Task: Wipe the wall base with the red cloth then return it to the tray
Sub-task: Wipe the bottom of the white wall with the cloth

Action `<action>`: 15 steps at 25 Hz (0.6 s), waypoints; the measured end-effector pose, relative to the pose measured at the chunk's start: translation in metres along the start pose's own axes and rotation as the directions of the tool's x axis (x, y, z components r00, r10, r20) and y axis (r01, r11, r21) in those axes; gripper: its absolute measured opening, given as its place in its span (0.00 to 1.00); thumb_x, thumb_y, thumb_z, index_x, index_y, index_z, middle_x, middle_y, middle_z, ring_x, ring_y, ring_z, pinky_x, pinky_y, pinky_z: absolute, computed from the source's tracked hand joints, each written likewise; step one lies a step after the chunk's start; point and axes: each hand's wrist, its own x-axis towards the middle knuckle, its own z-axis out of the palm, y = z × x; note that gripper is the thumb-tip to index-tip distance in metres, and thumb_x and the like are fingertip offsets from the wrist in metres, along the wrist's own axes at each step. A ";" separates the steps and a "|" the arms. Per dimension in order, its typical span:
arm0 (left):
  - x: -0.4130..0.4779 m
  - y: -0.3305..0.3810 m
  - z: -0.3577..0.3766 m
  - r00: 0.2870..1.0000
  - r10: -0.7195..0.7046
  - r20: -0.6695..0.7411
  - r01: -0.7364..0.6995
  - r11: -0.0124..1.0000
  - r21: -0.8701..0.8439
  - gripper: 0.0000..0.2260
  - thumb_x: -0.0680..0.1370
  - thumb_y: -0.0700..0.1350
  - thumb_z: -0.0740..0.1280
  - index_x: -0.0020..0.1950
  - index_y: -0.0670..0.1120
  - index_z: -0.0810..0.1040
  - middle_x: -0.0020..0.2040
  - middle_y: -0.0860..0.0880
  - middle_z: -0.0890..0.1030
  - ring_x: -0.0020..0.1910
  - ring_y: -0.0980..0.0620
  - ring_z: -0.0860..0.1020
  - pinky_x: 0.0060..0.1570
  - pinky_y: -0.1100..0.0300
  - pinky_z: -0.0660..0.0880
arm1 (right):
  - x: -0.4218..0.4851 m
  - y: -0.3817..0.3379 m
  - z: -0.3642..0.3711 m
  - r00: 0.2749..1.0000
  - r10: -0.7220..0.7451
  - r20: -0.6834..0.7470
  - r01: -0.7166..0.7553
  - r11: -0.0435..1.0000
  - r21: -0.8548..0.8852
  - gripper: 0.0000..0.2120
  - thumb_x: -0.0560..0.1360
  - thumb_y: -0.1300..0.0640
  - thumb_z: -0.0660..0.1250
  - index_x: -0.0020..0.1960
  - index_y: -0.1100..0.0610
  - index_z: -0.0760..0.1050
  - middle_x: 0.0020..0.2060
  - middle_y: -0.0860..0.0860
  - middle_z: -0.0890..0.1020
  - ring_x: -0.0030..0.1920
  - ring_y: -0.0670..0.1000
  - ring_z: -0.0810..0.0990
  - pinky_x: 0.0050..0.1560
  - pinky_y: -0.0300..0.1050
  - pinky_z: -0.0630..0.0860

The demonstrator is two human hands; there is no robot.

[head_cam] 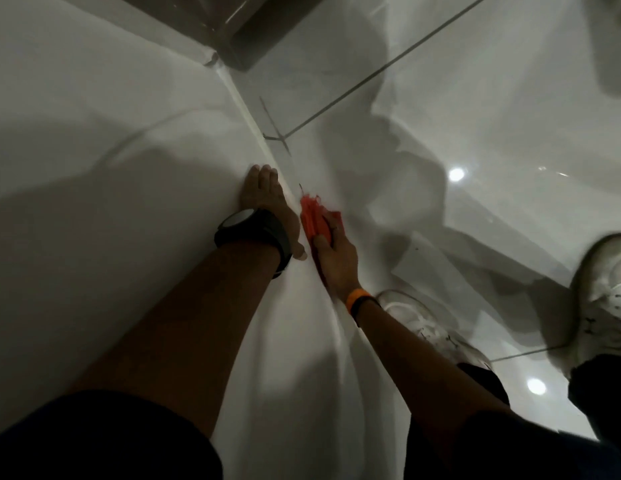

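Observation:
The red cloth [314,218] is bunched against the wall base [253,123], the pale strip where the white wall meets the glossy floor. My right hand [333,258] grips the cloth from below and presses it onto that strip. My left hand [267,199] lies flat on the wall just left of the cloth, fingers together and holding nothing; a dark watch sits on its wrist. An orange band circles my right wrist. No tray is in view.
A white wall [94,133] fills the left side. Glossy white floor tiles [475,116] with dark grout lines spread to the right. My two white shoes [430,327] [603,292] stand on the floor. A dark furniture base [264,39] sits at the top.

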 end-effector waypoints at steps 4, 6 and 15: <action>-0.007 0.013 0.006 1.000 0.019 -0.016 -0.020 1.000 -0.015 0.53 0.76 0.74 0.57 0.82 0.37 0.42 0.82 0.35 0.41 0.83 0.38 0.41 0.82 0.45 0.40 | 0.005 -0.002 0.000 1.000 0.015 0.027 -0.015 1.000 -0.009 0.33 0.73 0.36 0.56 0.78 0.40 0.63 0.71 0.53 0.78 0.62 0.54 0.81 0.67 0.54 0.76; -0.009 0.024 0.008 0.999 0.038 -0.010 -0.038 0.999 -0.037 0.52 0.77 0.73 0.57 0.82 0.37 0.41 0.82 0.36 0.41 0.83 0.38 0.40 0.82 0.45 0.40 | 0.014 -0.005 -0.001 0.994 -0.066 0.085 0.067 0.998 -0.007 0.32 0.76 0.40 0.58 0.79 0.41 0.60 0.74 0.54 0.76 0.62 0.55 0.80 0.66 0.53 0.77; -0.026 0.055 0.020 0.995 0.084 0.048 -0.082 0.996 -0.032 0.55 0.75 0.75 0.57 0.82 0.35 0.40 0.82 0.36 0.39 0.83 0.38 0.39 0.82 0.45 0.39 | -0.046 0.052 -0.023 0.997 0.060 0.058 -0.058 0.998 -0.029 0.23 0.85 0.44 0.54 0.80 0.38 0.59 0.79 0.51 0.70 0.78 0.60 0.70 0.78 0.65 0.67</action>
